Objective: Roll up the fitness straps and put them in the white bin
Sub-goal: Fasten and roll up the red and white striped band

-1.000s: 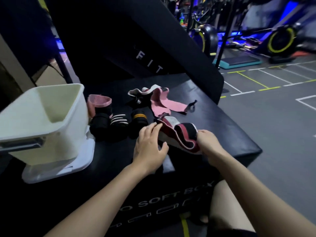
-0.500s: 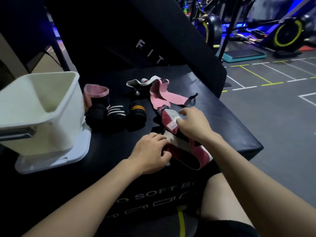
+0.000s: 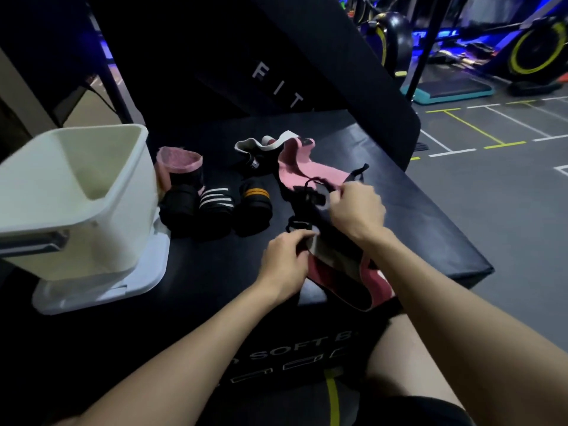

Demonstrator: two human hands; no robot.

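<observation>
Both hands are gripping the dark red strap [image 3: 341, 272], which is lying on the desk [image 3: 215, 272] well right of the white bin [image 3: 92, 216]: the left hand [image 3: 287, 259] is pinching its near end, the right hand [image 3: 356, 207] its black buckle end. Its loose tail is hanging over the desk edge, so the roll risks starting crooked or slipping off.

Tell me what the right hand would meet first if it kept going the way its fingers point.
Probably the loose pink strap: the right hand points up-left at its near end, seemingly almost touching, though depth is unclear.
</observation>
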